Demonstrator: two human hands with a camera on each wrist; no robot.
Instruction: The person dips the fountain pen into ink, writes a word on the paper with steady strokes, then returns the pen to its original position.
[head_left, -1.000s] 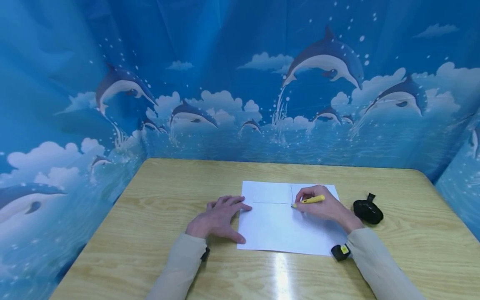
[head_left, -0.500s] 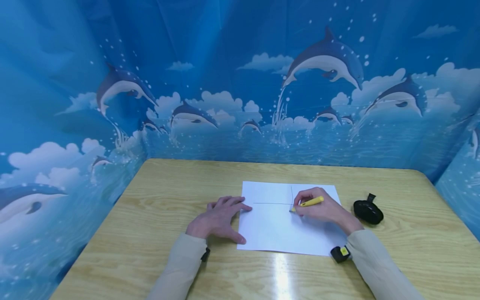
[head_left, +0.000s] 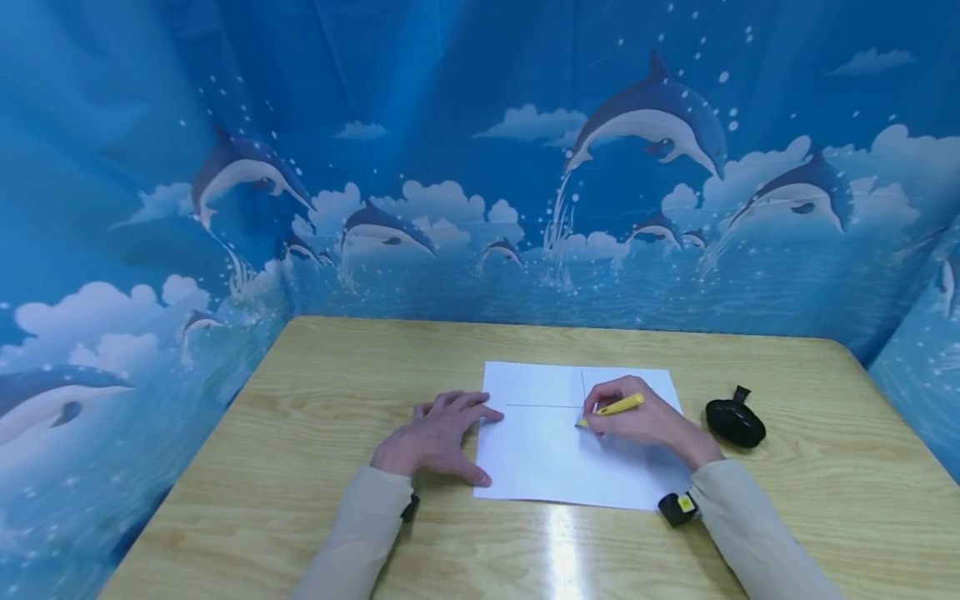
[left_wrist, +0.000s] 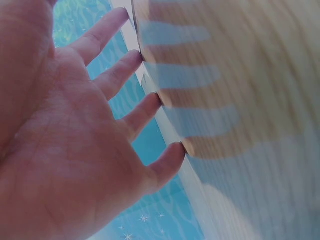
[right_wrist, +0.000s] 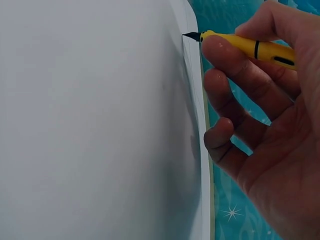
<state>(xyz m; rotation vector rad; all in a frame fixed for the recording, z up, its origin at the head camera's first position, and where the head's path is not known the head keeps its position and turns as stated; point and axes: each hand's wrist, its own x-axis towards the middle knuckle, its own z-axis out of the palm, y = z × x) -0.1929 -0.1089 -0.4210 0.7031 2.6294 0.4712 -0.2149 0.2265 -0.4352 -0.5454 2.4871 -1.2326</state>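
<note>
A white sheet of paper (head_left: 525,458) lies on the wooden table, with a thin horizontal line and a vertical line drawn in its upper half. My right hand (head_left: 637,417) pinches a yellow fountain pen (head_left: 622,405) over the sheet. In the right wrist view the dark nib of the pen (right_wrist: 242,44) meets the paper (right_wrist: 90,120), and the thumb and fingers close round the barrel. My left hand (head_left: 438,437) rests at the sheet's left edge with its fingers spread. The left wrist view shows that hand (left_wrist: 85,130) from the palm side, fingertips on the table and holding nothing.
A black oval case (head_left: 736,423) with a short strap lies right of the paper. The wooden table (head_left: 322,375) reaches back to a blue dolphin-print curtain (head_left: 450,167). A small black device with a yellow patch (head_left: 678,508) sits at the right wrist.
My right hand has moved the pen tip a short way down and slightly left, from the horizontal line to below it. The left hand and paper have stayed put.
</note>
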